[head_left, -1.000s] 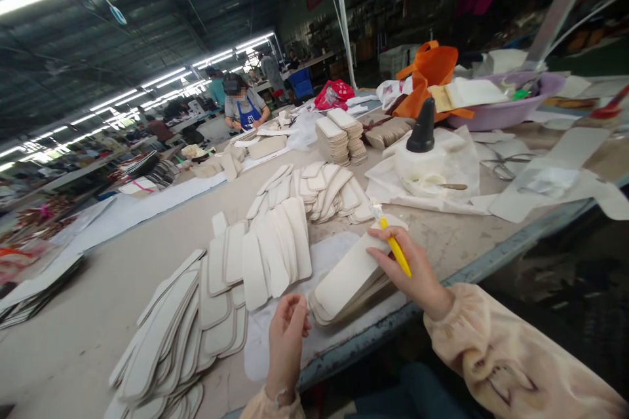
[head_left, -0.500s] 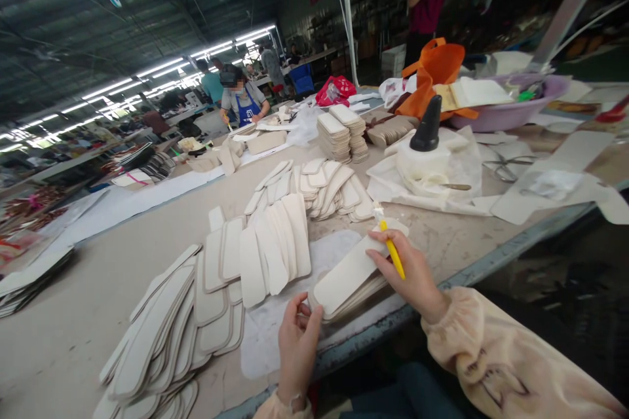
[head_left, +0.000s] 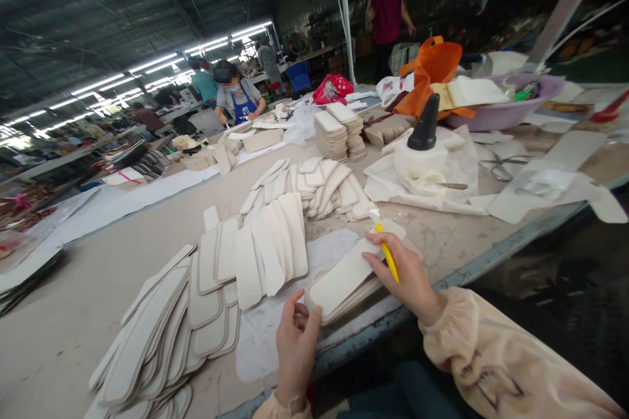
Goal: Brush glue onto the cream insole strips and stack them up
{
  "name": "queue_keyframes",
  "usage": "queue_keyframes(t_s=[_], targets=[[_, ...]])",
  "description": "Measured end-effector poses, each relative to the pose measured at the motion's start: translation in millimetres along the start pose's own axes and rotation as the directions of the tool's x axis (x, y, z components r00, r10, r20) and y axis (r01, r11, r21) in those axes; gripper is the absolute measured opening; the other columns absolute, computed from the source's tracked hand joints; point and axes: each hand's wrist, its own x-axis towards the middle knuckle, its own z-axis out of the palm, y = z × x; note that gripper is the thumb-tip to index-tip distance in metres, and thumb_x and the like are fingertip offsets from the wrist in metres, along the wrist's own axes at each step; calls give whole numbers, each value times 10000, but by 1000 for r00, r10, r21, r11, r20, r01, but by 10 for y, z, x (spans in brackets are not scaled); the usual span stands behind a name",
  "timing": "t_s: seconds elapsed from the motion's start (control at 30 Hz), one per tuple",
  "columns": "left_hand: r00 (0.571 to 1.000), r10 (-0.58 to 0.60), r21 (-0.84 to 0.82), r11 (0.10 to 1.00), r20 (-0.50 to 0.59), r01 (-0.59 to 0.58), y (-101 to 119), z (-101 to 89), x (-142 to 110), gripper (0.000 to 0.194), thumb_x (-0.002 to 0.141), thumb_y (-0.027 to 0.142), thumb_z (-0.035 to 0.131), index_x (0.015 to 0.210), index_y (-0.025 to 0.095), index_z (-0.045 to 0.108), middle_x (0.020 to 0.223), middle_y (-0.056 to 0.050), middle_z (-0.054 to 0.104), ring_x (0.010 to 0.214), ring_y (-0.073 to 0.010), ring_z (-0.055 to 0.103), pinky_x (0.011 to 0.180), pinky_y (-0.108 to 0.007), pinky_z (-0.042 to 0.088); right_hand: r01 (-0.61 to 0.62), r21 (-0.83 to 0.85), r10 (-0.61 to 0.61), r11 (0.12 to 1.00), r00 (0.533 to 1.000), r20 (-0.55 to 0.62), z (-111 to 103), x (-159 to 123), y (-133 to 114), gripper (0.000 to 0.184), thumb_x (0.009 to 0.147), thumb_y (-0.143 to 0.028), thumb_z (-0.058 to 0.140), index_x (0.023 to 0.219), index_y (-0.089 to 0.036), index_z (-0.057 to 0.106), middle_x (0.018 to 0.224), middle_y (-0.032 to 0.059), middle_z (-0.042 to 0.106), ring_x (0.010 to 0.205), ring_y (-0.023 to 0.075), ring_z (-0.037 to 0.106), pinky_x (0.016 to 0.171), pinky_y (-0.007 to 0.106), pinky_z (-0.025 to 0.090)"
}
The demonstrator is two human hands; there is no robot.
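Observation:
A small stack of long, round-cornered cream panels lies slantwise before me at the table's front edge. My left hand pinches the near left end of the top panel, thumb and fingers at its corner. In my right hand is a yellow-handled brush, its bristle end coated in something white and pointing away from me. The same hand's fingertips rest on the far part of the top panel. Beneath the stack, white paper covers part of the tabletop. To the left, more cream panels lie fanned out in overlapping rows.
Behind the stack stands a white container with a black cone on plastic sheeting. Scissors, an orange bag and a lilac basin are to the right. A person in a blue apron works across the table.
The view has shifted slightly. Both hands keep their places on the panel stack, the brush still in the right one. A person in a magenta top in the background has moved left.

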Motion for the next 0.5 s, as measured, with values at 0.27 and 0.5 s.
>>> queue_keyframes(t_s=[0.27,0.5], targets=[[998,-49,-62,997,-29,47,138,0,4,680,595,578,719,1123,160,621,684,38,540,506,-93,465,513,-239,383,-71,-49,64,996,990,-126,-221,113,124,200,851,-262,544,1035,-248,465,1182,74,620,683,178,642,719,372,521],[995,-82,-132,989,-61,73,128,58,-20,666,602,578,712,1129,183,612,720,43,509,509,-80,432,505,-226,369,-102,-119,86,988,988,-128,-249,150,250,228,847,-258,541,1062,-251,464,1169,74,624,716,206,646,725,397,516]])
